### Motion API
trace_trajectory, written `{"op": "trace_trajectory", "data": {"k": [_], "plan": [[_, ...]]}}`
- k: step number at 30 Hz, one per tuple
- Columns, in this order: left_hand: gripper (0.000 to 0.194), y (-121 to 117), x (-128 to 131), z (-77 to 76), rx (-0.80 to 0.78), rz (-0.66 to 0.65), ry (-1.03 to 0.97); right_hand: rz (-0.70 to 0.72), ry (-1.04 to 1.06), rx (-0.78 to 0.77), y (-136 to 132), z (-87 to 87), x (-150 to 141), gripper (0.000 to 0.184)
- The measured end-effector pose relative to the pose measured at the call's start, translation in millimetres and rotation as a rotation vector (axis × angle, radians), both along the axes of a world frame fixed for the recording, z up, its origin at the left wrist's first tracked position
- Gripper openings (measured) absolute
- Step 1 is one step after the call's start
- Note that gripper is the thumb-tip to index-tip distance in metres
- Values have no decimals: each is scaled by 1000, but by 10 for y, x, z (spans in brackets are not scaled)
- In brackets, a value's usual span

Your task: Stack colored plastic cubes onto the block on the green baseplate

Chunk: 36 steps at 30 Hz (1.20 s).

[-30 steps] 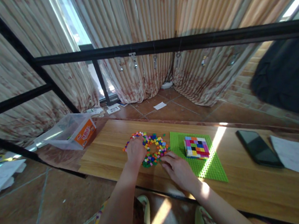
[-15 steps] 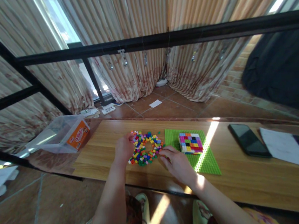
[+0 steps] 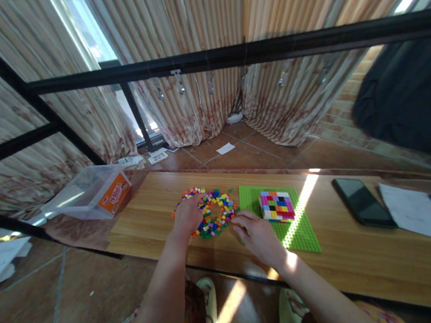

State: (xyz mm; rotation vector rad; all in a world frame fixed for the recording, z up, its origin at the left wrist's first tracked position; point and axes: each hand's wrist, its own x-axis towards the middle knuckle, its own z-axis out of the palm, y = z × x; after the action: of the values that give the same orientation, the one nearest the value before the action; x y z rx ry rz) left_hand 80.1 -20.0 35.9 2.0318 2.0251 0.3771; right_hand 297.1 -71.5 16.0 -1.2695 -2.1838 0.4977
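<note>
A heap of small multicoloured building bricks (image 3: 219,201) lies in a rough ring on the wooden bench. My left hand (image 3: 188,217) reaches over its left side, a finger stretched out among the bricks and the other fingers partly hidden. At the right edge of the heap, my right hand (image 3: 259,236) has its thumb and fingers drawn together; whatever may be between them is too small to make out. Just beyond that hand, a green studded baseplate (image 3: 306,236) carries a block built of white, pink, red, yellow and black bricks (image 3: 277,206).
The wooden bench (image 3: 362,264) holds a dark phone (image 3: 362,203) and a white sheet of paper (image 3: 414,211) on the right. On the floor past the left end stands a clear plastic box (image 3: 89,194) with an orange label. A black metal bar (image 3: 206,61) crosses behind.
My left hand has shifted rightward from the heap's left edge onto the bricks, uncovering some on the left. My right hand stays about where it was beside the heap.
</note>
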Motion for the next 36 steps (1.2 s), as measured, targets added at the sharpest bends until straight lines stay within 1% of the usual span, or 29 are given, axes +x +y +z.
{"op": "trace_trajectory", "data": {"k": [6, 10, 16, 20, 23, 29, 33, 36], "plan": [[48, -46, 74, -20, 35, -2, 25, -5, -21, -3, -6, 14, 10, 22], [48, -51, 135, -23, 18, -1, 38, -5, -22, 4, -6, 25, 16, 22], [44, -46, 168, -33, 53, -96, 49, -8, -21, 1, -2, 6, 28, 22], [39, -44, 199, -47, 67, -121, 63, -10, -20, -7, -5, 1, 29, 23], [34, -46, 243, -47, 66, -108, 77, -9, -29, -9, -9, 3, 32, 23], [32, -53, 337, -43, 92, -52, 104, 0, -33, 2, -17, -5, 40, 23], [33, -48, 355, -49, 87, -48, 100, 3, -41, -3, -15, -24, 45, 22], [38, -43, 329, -53, 89, -53, 81, -3, -47, -10, -9, -43, 55, 22]]}}
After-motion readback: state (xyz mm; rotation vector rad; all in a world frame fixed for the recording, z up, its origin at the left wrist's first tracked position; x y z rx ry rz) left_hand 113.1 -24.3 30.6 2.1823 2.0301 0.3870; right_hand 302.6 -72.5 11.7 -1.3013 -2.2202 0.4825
